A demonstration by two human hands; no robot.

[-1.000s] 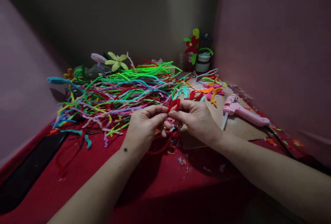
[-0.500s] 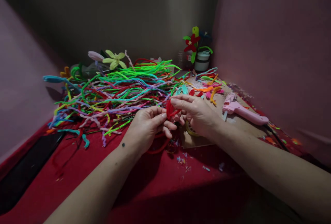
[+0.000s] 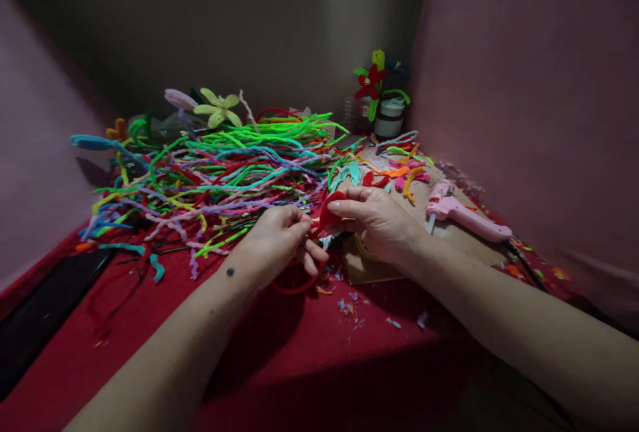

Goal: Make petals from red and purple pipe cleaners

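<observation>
A red pipe cleaner [image 3: 329, 211], bent into a petal-like loop, is held between my two hands. My right hand [image 3: 372, 219] pinches the loop between thumb and fingers. Thumb and forefinger of my left hand [image 3: 282, 242] close on its narrow lower end, while the other fingers curl loosely below. A length of red pipe cleaner [image 3: 294, 291] hangs in a curve beneath my left hand. Under my right hand lies the near edge of a cardboard sheet [image 3: 374, 273], and a yellow ring-shaped thing there is mostly hidden.
Many coloured pipe cleaners [image 3: 239, 159] are heaped at the left. A pink glue gun [image 3: 466, 216] lies on the cardboard. Pipe-cleaner flowers stand behind, a yellow one [image 3: 218, 108] and a red one [image 3: 370, 82] near a pale jar [image 3: 389, 119]. A flat black object [image 3: 54, 305] lies left.
My hands have drawn slightly apart, the left one moving left. The red loop has turned and now shows a flatter, rounded side. The view has shifted a little.
</observation>
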